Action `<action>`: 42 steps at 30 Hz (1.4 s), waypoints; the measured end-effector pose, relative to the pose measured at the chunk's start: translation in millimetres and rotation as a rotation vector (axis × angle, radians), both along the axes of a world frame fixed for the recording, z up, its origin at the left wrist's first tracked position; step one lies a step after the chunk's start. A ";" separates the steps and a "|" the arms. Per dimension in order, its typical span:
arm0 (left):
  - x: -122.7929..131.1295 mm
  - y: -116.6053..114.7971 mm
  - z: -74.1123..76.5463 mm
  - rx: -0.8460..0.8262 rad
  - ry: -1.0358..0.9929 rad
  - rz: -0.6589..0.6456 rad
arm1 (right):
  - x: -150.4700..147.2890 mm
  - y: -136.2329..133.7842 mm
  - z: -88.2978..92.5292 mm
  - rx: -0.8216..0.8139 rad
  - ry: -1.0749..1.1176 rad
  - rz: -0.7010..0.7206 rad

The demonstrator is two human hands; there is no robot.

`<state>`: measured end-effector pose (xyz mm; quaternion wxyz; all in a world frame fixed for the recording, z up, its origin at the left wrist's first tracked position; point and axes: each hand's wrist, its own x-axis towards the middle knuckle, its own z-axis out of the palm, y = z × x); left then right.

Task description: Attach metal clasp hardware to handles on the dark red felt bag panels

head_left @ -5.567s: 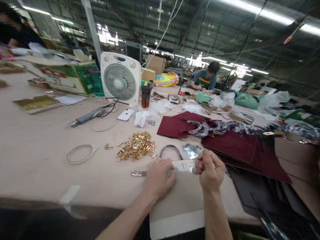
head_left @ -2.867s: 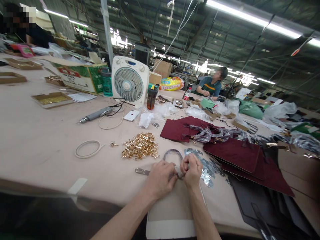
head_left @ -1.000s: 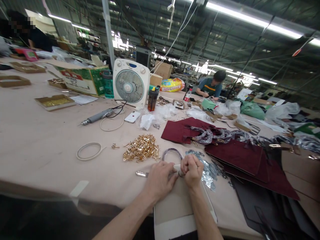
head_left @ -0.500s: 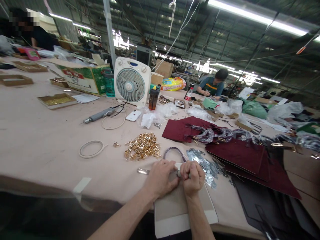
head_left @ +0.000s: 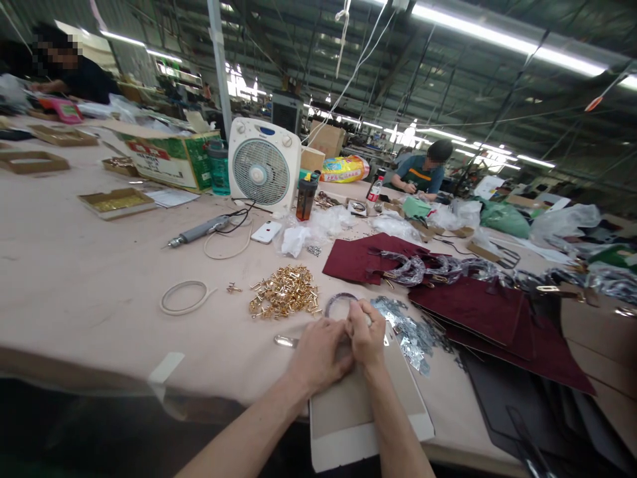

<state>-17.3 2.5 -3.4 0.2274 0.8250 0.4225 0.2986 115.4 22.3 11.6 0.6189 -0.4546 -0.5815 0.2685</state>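
A bag panel (head_left: 343,415), beige on its upward face with a white strip along the near end, lies at the table's front edge. A dark handle loop (head_left: 341,296) stands out beyond its far end. My left hand (head_left: 321,352) presses on the panel's far part, fingers bent and thumb towards the right hand. Closed in a fist beside it, my right hand (head_left: 365,332) grips a tool handle with a pale rounded end (head_left: 368,319); its working end is hidden between the hands. A shiny metal-tipped strap (head_left: 285,340) sticks out left of my left hand.
Gold fasteners (head_left: 286,292) lie heaped beyond my hands, with flat silver plates (head_left: 408,332) to the right. Maroon panels (head_left: 472,305) are stacked farther right. An electric screwdriver (head_left: 199,230), a tape roll (head_left: 183,297), a phone (head_left: 266,231) and a fan (head_left: 263,166) sit beyond. Co-workers sit across the table.
My right fist has moved up and left, closer against my left hand, and has turned so the handle's pale end shows. My left hand stays nearly in place.
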 end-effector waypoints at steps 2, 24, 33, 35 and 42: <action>0.6 -0.9 0.4 0.005 0.019 0.023 | 6.6 0.4 4.2 -0.032 0.228 0.030; 1.9 -1.0 0.7 0.041 0.055 0.014 | 5.5 13.3 16.1 -0.127 0.164 0.122; 2.6 -1.0 0.2 0.048 0.049 0.023 | 5.5 -4.4 16.9 0.027 0.223 0.171; 2.5 -0.9 0.9 0.049 0.042 0.017 | 4.9 -3.2 12.2 -0.060 0.156 0.165; 2.8 -0.3 1.6 0.050 0.051 0.020 | 1.4 -10.1 31.5 0.149 0.268 0.178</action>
